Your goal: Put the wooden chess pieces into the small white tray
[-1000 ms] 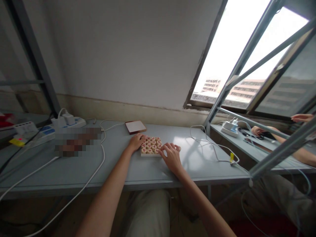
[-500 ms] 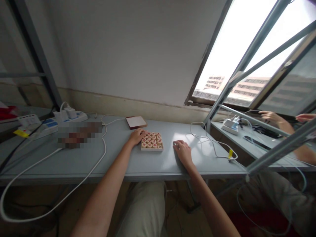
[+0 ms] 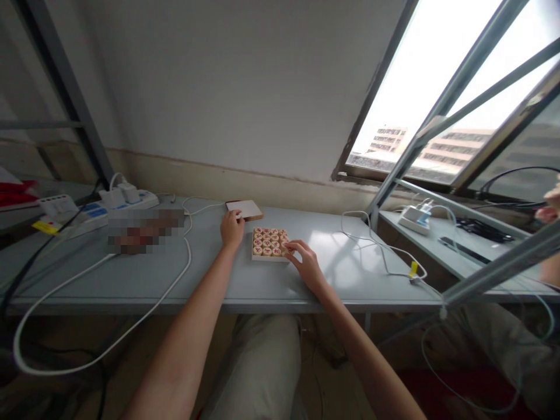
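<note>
A shallow box [image 3: 270,258] with several round wooden pieces [image 3: 267,242] bearing red characters stands near the middle of the grey table. At its right front corner is my right hand [image 3: 306,262], thumb and fingers closed on a round piece at the box's edge. My left hand [image 3: 231,228] is behind and left of the box, its fingertips at the near left edge of a flat lid [image 3: 247,210] with a white inside and reddish-brown rim. The thumb and fingers of my left hand are curled around that edge.
White power strips [image 3: 140,199] and a looping white cable [image 3: 175,280] lie at the left, beside a blurred patch. Another cable [image 3: 385,248] runs at the right. Metal bars [image 3: 406,157] rise there, with a person's hand [image 3: 552,204] beyond.
My left hand has left the box's left side and moved back to the lid. My right hand has moved left from the bare table to a piece in the box.
</note>
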Motion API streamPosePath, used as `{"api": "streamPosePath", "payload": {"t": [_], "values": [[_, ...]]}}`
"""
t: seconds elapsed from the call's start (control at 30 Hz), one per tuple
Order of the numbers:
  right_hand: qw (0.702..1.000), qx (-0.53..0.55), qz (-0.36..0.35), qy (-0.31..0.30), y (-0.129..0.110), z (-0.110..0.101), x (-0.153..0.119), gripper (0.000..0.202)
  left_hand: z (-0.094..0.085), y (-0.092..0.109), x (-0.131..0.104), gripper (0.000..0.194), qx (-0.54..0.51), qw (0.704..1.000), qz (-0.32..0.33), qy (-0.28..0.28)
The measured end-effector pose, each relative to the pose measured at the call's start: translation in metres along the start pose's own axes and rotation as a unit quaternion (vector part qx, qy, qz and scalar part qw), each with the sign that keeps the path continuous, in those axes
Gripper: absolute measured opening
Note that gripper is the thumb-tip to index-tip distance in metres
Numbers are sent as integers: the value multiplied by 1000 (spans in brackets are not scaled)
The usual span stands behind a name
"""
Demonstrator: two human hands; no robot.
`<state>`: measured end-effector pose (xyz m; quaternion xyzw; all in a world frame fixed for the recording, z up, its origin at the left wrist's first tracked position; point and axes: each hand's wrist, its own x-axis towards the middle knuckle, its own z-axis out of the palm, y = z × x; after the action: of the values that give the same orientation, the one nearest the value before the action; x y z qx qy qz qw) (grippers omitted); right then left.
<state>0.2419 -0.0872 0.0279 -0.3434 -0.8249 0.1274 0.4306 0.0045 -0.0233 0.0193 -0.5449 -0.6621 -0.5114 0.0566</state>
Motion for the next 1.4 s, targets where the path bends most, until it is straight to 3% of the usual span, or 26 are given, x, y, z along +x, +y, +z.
{"api": "streamPosePath", "payload": {"t": [0.17, 0.33, 0.43, 0.53, 0.6, 0.63, 0.7, 0.77, 0.83, 0.9, 1.0, 1.07, 1.17, 1.23, 1.3, 1.4], "values": [[999, -45, -8, -3, -2, -3, -3, 18, 0, -1, -7, 25, 142, 979, 90, -113], [989, -147, -8, -19, -8, -8, -6, 16, -9, 2, -7, 13, 212, 970, 53, -106], [983, -185, -4, -16, -11, -9, -6, 18, -17, 8, -3, 13, 161, 982, 23, -97], [982, -186, 8, -6, -12, -8, -6, 19, -29, 29, 1, 14, 21, 999, -28, -17], [988, -150, 26, 22, -11, -9, -5, 25, -41, 53, 0, 20, -122, 988, -89, 38], [991, -117, 40, 44, -9, -9, -4, 32, -47, 67, -2, 23, -203, 970, -121, 55], [992, -22, 77, 94, -3, -9, -3, 48, -60, 96, -10, 28, -385, 907, -167, 33], [980, 88, 127, 128, 6, -10, -2, 56, -72, 120, -24, 30, -531, 821, -196, -74], [962, 181, 169, 114, 14, -10, -2, 56, -78, 132, -40, 33, -592, 756, -234, -155], [950, 233, 191, 82, 19, -10, -2, 61, -79, 134, -55, 35, -599, 733, -268, -177], [943, 256, 202, 66, 22, -7, -3, 63, -71, 122, -67, 33, -552, 770, -280, -155], [944, 257, 195, 66, 24, -2, -3, 61, -63, 112, -70, 34, -480, 824, -254, -163], [951, 244, 186, 31, 27, 10, -2, 62, -51, 96, -71, 49, -287, 927, -190, -152], [954, 221, 204, -2, 30, 19, -1, 65, -43, 85, -71, 61, -153, 968, -148, -130], [957, 197, 210, -25, 31, 28, 2, 69, -36, 73, -70, 63, -68, 980, -130, -131], [973, 144, 178, -29, 32, 39, 8, 64, -24, 57, -65, 60, -35, 973, -128, -187]]}}
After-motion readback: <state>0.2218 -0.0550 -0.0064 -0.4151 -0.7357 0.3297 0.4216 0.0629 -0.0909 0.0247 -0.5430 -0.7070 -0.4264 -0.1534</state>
